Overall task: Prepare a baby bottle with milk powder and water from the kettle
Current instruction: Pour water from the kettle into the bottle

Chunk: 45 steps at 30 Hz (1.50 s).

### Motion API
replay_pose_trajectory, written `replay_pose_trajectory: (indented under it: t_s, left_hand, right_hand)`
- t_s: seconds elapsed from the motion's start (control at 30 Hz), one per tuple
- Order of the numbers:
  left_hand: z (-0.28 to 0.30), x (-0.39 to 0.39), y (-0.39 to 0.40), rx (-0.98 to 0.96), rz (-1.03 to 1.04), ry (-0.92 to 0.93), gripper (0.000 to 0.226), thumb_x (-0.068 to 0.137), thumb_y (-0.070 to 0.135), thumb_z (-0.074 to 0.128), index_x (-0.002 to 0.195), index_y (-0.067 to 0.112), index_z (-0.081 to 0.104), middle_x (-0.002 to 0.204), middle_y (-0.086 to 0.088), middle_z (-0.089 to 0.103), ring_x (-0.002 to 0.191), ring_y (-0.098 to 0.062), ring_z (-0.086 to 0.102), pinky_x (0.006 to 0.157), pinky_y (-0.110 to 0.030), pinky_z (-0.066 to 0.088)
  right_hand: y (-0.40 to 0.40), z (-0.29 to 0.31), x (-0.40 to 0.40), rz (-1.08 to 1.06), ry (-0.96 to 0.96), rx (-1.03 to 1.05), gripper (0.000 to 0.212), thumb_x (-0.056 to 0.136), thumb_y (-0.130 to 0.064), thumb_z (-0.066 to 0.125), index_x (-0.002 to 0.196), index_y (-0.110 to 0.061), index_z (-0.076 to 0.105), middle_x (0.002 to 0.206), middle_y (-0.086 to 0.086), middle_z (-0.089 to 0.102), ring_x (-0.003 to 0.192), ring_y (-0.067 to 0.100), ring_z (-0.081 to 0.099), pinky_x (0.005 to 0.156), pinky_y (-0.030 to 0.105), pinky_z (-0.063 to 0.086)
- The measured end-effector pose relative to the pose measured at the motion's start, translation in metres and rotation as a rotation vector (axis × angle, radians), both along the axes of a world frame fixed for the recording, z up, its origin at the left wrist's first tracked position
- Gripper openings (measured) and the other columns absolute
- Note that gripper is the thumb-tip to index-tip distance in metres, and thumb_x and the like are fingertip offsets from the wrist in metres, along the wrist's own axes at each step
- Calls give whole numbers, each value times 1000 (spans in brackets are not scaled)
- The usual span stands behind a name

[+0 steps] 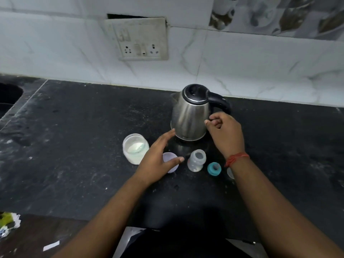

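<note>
Counter: a black stone counter (74, 146) ran along a white tiled wall; a grimy socket plate (138, 39) was set in the wall above it.
Kettle: a steel kettle (189, 116) with black lid and handle stood upright near the back of the counter, handle turned to the right.
Powder jar: an uncapped clear jar (135, 150) with white milk powder in it stood left of the kettle and nearer the camera, apart from it.
Jar lid: a pale lilac lid (170, 162) lay flat just right of the jar, partly covered by the left hand.
Bottle: the baby bottle (196, 160), clear and uncapped, stood upright in front of the kettle, between the lilac lid and the teal ring.
Teat ring: a teal ring (214, 168) lay on the counter just right of the bottle.
Left hand: the left hand (158, 161) was spread flat over the lilac lid, fingers released, grasping nothing.
Right hand: the right hand (224, 133) hovered beside the kettle's lower right side below the handle, fingers loosely curled, nothing held; contact with the kettle could not be judged.
Wrist: a red thread band (236, 158) circled the right wrist.
</note>
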State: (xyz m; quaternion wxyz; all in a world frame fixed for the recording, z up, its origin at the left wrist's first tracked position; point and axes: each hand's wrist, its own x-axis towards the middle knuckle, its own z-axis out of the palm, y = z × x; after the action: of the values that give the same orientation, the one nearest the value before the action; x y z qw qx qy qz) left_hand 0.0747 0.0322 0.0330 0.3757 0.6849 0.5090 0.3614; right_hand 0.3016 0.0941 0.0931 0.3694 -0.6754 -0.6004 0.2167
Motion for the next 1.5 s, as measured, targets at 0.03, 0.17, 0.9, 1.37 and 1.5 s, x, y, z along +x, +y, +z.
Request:
replay_pose_trajectory:
  t_s: [0.03, 0.17, 0.9, 1.37, 1.5]
  left_hand:
    - [-4, 7, 1, -35, -14, 5, 81, 85, 44, 79, 154, 34, 36, 157, 20, 40, 144, -1, 38, 119, -42, 39]
    - [-17, 29, 9, -126, -55, 43, 86, 82, 34, 85, 154, 29, 39, 154, 17, 44, 142, 2, 40, 120, -36, 36]
    - [-42, 66, 35, -284, -211, 123, 65, 76, 33, 89, 133, 27, 58, 125, 15, 66, 116, -1, 62, 104, -32, 51]
    - [-38, 66, 32, -284, -222, 77, 58, 80, 30, 86, 130, 28, 59, 122, 13, 68, 114, -3, 64, 101, -33, 52]
    - [-30, 58, 25, -253, -120, -4, 50, 83, 25, 85, 126, 29, 61, 117, 12, 69, 111, -3, 65, 92, -20, 52]
  right_hand:
    - [3, -3, 10, -25, 26, -14, 13, 89, -30, 73, 99, -22, 69, 91, -2, 66, 81, 14, 64, 82, 40, 58]
    - [19, -21, 41, -115, 88, -74, 19, 88, -31, 75, 102, -21, 66, 101, 0, 66, 87, 12, 64, 81, 28, 56]
    - [100, -57, 57, 65, 555, -222, 28, 81, 4, 68, 72, -22, 64, 59, -10, 61, 58, 7, 57, 64, 26, 49]
    - [73, -59, 35, -112, 811, -148, 40, 76, 18, 57, 67, -21, 58, 55, -14, 56, 56, 2, 53, 56, 18, 45]
    - [54, -53, 37, -179, 859, -110, 39, 77, 16, 57, 70, -22, 59, 57, -16, 57, 61, 4, 54, 60, 19, 45]
